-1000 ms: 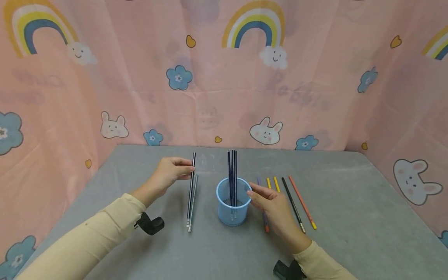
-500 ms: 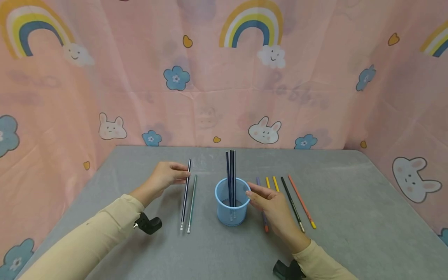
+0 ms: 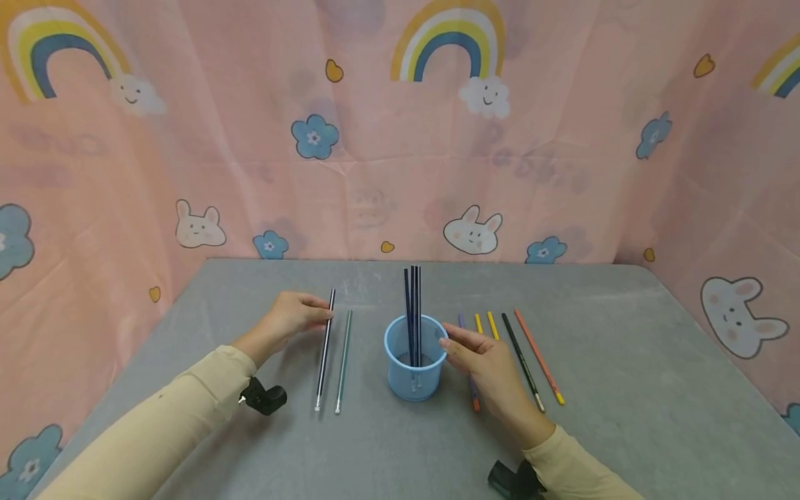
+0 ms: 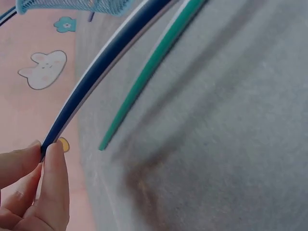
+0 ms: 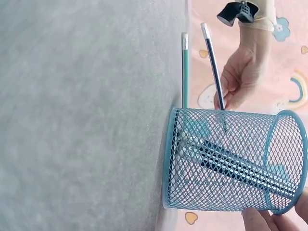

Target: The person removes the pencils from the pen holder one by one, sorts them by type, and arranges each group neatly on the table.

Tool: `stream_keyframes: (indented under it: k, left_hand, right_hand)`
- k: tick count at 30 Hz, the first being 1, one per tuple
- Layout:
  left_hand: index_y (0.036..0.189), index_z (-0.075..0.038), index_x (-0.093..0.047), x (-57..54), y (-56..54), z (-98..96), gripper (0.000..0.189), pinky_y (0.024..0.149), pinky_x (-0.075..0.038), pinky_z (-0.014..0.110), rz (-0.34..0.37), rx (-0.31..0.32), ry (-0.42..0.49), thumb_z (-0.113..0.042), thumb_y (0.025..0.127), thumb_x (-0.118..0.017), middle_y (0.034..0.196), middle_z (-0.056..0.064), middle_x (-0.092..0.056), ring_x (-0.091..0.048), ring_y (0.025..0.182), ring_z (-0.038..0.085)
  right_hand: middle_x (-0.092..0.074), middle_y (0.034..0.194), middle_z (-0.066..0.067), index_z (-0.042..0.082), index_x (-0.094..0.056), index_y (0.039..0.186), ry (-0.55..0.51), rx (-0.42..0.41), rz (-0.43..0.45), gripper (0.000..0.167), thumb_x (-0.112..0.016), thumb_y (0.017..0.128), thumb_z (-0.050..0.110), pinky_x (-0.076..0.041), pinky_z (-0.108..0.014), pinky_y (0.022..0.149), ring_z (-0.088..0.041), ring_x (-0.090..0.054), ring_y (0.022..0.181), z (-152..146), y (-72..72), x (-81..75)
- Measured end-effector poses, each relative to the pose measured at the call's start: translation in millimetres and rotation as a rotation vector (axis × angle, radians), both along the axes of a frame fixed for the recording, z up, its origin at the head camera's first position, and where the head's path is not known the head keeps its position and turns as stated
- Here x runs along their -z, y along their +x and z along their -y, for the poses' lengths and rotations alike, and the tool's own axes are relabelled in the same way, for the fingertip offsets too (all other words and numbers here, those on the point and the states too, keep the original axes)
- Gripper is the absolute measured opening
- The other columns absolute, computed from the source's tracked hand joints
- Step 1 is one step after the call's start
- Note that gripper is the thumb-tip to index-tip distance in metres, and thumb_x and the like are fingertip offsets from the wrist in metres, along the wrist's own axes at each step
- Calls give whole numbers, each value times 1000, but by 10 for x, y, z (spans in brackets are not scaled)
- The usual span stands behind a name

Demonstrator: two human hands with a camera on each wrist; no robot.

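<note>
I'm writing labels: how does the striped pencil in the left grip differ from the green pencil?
The striped pencil is navy and white; the green pencil is green. The left grip pinches the striped pencil, while nothing holds the green pencil. The striped pencil is raised above the table; the green pencil lies on it. Both are slim, with a white tip.

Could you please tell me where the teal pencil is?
In the head view, the teal pencil lies on the gray table, left of the blue mesh cup and right of the dark blue pencil in the left hand.
</note>
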State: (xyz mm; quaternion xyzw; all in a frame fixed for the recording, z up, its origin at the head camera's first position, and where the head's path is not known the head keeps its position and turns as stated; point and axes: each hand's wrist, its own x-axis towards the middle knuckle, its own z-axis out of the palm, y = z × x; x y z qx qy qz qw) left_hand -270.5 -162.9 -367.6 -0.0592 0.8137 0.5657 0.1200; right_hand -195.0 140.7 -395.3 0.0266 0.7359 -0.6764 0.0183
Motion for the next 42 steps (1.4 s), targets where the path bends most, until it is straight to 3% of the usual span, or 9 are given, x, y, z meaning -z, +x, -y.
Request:
stream_keyframes:
  k: [12,42]
  left_hand:
    - [117,11,-66,123,-75,31,29,73,-63,27,23,-3,-74,-4,92,-68,102,16,-72,-67,70,7]
    - [112,10,-68,301,-118,1,25,66,-62,21,62,-64,-98,-3,90,-70,103,15,-68,-64,71,9]
  right_hand:
    - [-66,131,-17,1,-65,130,-5,14,16,37,-68,94,12,-59,-27,89,-9,-69,107,13,-3,-12]
    - [-66,131,-17,1,-64,130,-12,10,7,37,-68,95,12,-59,-27,89,-5,-68,105,4,-1,10]
